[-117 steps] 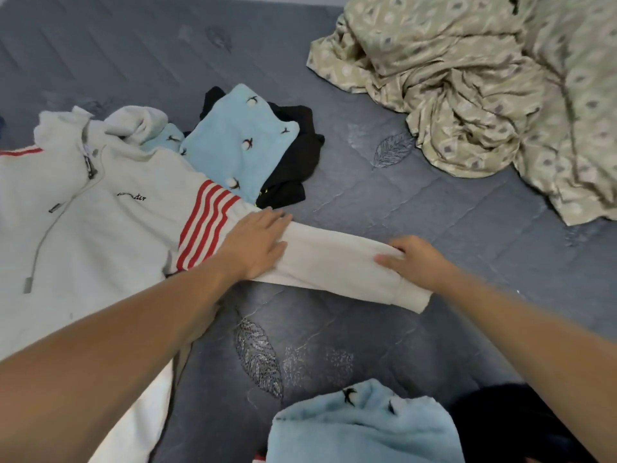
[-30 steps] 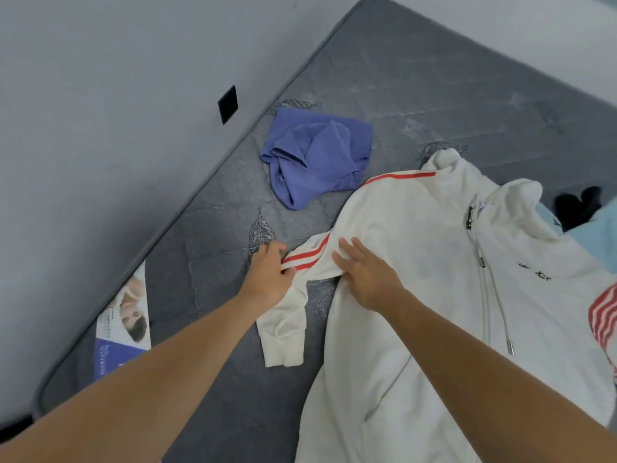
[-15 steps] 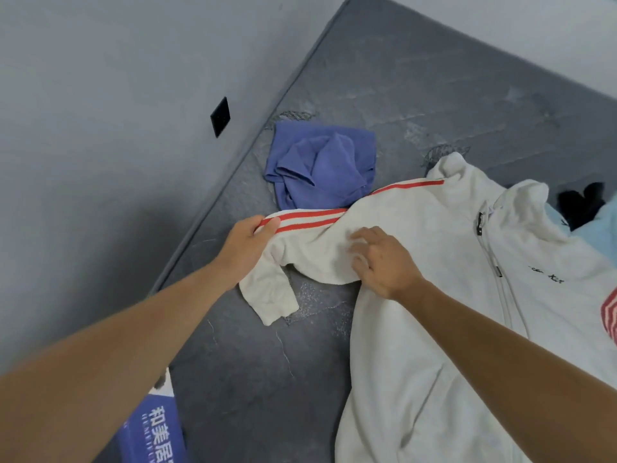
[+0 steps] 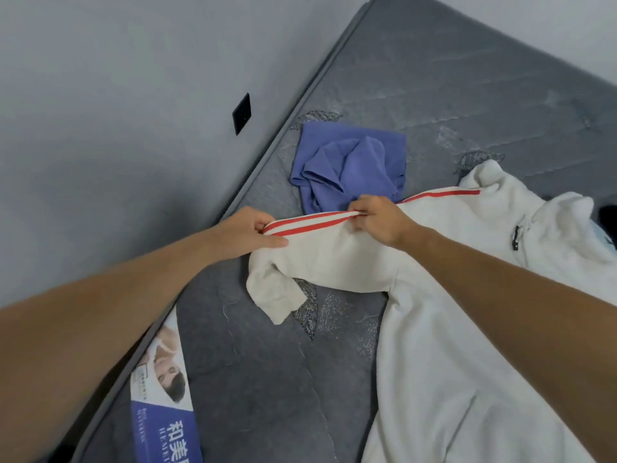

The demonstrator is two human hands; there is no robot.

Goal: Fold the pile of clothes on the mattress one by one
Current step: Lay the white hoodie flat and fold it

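Note:
A white zip jacket (image 4: 467,329) with red stripes lies spread on the grey mattress (image 4: 267,379). Its left sleeve (image 4: 327,259) stretches out toward the mattress edge, with the cuff end folded down. My left hand (image 4: 247,233) pinches the striped top edge of the sleeve near its outer end. My right hand (image 4: 377,220) pinches the same striped edge closer to the shoulder. The sleeve is held taut between the two hands.
A crumpled blue-purple garment (image 4: 350,165) lies just beyond the sleeve. A printed label (image 4: 163,389) is on the mattress edge at lower left. A grey wall with a black square plate (image 4: 241,113) runs along the left. A light blue cloth (image 4: 606,240) peeks in at far right.
Both hands have moved up the left sleeve and now pinch its striped edge, pulling it straight; before, the right hand rested on the sleeve near the shoulder.

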